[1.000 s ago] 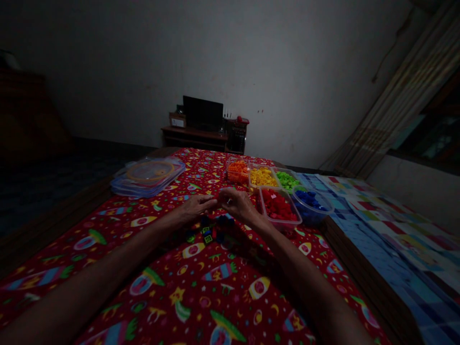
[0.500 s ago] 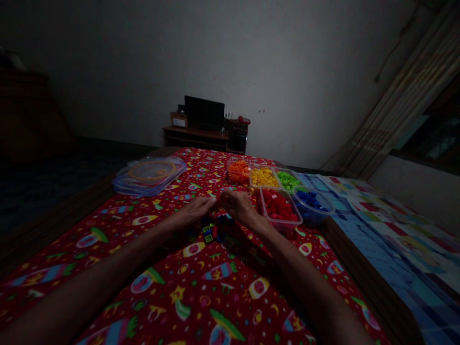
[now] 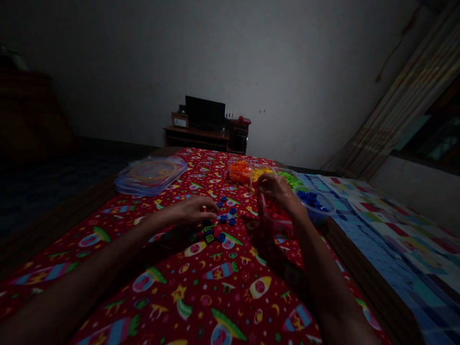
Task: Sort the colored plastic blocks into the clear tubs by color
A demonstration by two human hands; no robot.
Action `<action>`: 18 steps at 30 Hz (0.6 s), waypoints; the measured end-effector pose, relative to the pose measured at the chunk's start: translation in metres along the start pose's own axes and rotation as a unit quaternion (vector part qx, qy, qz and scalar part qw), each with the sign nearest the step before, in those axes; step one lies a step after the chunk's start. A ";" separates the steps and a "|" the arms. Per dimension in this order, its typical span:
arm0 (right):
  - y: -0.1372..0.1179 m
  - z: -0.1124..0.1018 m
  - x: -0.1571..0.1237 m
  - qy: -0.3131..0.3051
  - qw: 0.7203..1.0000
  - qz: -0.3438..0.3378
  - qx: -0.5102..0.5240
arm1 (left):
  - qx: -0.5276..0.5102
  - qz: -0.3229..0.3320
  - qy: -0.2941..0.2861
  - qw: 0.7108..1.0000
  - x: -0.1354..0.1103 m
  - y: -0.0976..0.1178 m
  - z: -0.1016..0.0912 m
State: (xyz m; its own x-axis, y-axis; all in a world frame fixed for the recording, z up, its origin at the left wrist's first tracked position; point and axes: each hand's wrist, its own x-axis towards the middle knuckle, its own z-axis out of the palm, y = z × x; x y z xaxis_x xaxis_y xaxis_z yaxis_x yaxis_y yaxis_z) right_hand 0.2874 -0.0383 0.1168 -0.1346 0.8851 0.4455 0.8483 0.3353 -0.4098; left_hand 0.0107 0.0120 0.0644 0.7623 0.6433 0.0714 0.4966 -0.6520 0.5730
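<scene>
Room lay open on near tabletop [image 3: 223,297]; its R edge ran just beside blue tub [image 3: 316,211]. Left hand [image 3: 194,211] rested by loose blue pieces [image 3: 226,218]. Right hand [image 3: 276,189] hung over red tub [image 3: 275,213], mostly hidden. Too dim: couldn't tell either grip's state.

Loose bricks [image 3: 224,218] lie on the tablecloth [image 3: 201,287], tubs [image 3: 325,213] behind-right, stacked lids [image 3: 151,175] behind-left.

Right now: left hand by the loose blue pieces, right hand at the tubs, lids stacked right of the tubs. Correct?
Not quite. The head view shows the lids stacked left of the tubs, not right. The rest stands: the left hand is by the blue pieces, the right hand at the tubs.
</scene>
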 end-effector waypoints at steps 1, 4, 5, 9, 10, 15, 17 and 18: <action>0.006 -0.012 -0.002 0.003 0.999 0.024 -0.042 | 0.022 0.019 -0.028 0.999 -0.003 0.004 -0.002; 0.022 -0.037 -0.008 -0.024 0.982 0.098 -0.160 | 0.092 0.067 -0.078 0.990 -0.007 0.014 0.004; 0.026 -0.040 -0.009 -0.043 0.973 0.120 -0.192 | 0.116 0.079 -0.084 0.987 -0.007 0.016 0.008; 0.031 -0.041 -0.011 -0.096 0.946 0.160 -0.264 | 0.172 0.114 -0.073 0.976 -0.005 0.016 0.027; 0.031 -0.040 -0.011 -0.093 0.945 0.158 -0.270 | 0.174 0.117 -0.067 0.976 -0.004 0.015 0.030; 0.015 -0.031 -0.010 -0.037 0.964 0.095 -0.245 | 0.136 0.109 -0.055 0.983 -0.004 0.013 0.030; 0.005 -0.023 -0.009 -0.032 0.976 0.059 -0.207 | 0.101 0.094 -0.037 0.990 -0.002 0.012 0.027; -0.001 -0.016 -0.008 -0.037 0.982 0.035 -0.179 | 0.074 0.076 -0.025 0.994 0.000 0.011 0.026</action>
State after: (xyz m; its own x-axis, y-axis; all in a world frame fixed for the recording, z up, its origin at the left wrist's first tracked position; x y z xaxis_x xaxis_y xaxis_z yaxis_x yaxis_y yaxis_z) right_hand 0.2963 -0.0514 0.1264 -0.0944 0.9273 0.3622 0.9810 0.1486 -0.1249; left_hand 0.0265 -0.0056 0.0498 0.8511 0.5142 0.1062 0.4264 -0.7949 0.4317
